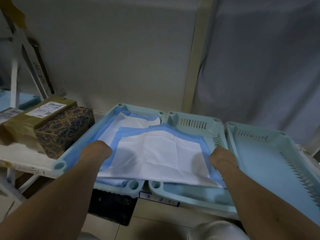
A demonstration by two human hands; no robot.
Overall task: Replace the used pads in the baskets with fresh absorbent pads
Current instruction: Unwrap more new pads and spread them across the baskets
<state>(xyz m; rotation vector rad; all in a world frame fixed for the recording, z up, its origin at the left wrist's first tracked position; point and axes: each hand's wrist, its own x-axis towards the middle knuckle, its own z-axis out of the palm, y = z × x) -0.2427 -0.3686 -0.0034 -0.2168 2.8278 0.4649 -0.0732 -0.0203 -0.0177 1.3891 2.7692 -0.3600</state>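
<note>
- The step in hand seemed to be the laying of a fresh absorbent pad (pixel 159 153): it lay spread across the left basket (pixel 81 148) and the middle basket (pixel 195 122), its near edge hanging over their front rims.
- The left hand (pixel 97 151) was on the pad's left edge and the right hand (pixel 223 158) on its right edge. The fingers of both hands were hidden under or behind the pad, so I cannot tell if they gripped it or only pressed on it.
- Another pad (pixel 136 121), white with a blue border, already lay in the left basket, partly under the first one.
- The right basket (pixel 270 153) stood just beside the middle one and showed a bare bottom, with no pad in it.
- In my judgement, the next move called for shifting the pad into one basket only and smoothing it flat to the bottom.
- A patterned box (pixel 67 129) and a taped parcel (pixel 34 118) stood on the shelf to the left.
</note>
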